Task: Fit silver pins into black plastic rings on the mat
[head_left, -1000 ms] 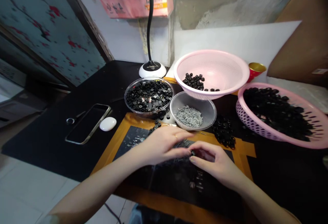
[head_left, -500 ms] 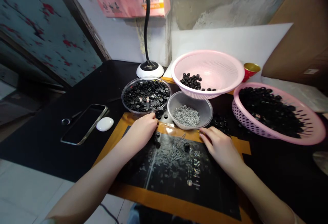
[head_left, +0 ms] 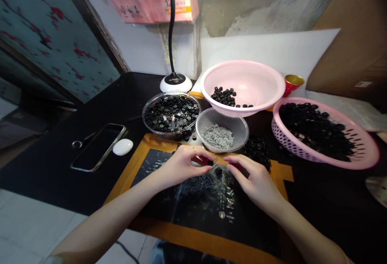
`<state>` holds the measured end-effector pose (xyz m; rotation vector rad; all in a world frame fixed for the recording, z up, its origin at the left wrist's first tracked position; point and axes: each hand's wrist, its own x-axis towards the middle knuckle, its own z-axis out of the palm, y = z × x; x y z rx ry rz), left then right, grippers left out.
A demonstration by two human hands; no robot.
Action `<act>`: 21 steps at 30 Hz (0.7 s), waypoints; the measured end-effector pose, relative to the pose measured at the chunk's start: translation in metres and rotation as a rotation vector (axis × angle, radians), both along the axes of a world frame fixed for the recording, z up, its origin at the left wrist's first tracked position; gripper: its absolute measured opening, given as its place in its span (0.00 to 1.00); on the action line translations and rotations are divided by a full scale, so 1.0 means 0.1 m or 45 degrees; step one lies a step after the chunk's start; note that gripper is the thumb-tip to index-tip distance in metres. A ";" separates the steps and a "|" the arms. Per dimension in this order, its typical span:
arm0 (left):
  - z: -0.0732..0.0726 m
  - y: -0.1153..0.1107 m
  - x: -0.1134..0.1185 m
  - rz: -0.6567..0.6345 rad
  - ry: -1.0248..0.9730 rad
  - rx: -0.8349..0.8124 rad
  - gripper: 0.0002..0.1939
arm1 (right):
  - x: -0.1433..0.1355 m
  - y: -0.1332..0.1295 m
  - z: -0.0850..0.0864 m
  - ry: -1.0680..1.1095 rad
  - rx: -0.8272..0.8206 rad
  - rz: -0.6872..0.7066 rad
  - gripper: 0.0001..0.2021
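My left hand [head_left: 187,164], a ring on one finger, pinches a small black round part [head_left: 210,162] between thumb and fingertips. Facing it across a narrow gap, my right hand [head_left: 254,175] has thumb and forefinger drawn together; anything between them is too small to make out. A thin screw [head_left: 215,160] shows near the left fingertips; whether a hand holds it is unclear. Below the hands, loose screws [head_left: 205,181] and one black part [head_left: 218,171] lie on the black mat [head_left: 199,215] edged with brown tape. Behind the hands stands a clear bowl of grey screws [head_left: 217,137].
A round clear tray [head_left: 144,121] of black discs is at back left. Two pink baskets [head_left: 279,90] hold black parts, one behind and one at right. More black parts [head_left: 258,149] lie beside the screw bowl. A phone [head_left: 98,147], white oval object [head_left: 123,147] and lamp [head_left: 176,84] stand left.
My left hand has moved right and toward me from beside the disc tray, now with a black part in its fingers. My right hand has shifted slightly left, so the hands are close together.
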<state>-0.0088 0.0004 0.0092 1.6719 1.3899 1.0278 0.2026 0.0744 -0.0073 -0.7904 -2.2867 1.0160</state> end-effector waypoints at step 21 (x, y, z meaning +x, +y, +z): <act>-0.03 -0.06 0.23 0.022 -0.765 -0.458 0.12 | -0.04 -0.24 0.00 0.451 -0.360 -0.035 0.03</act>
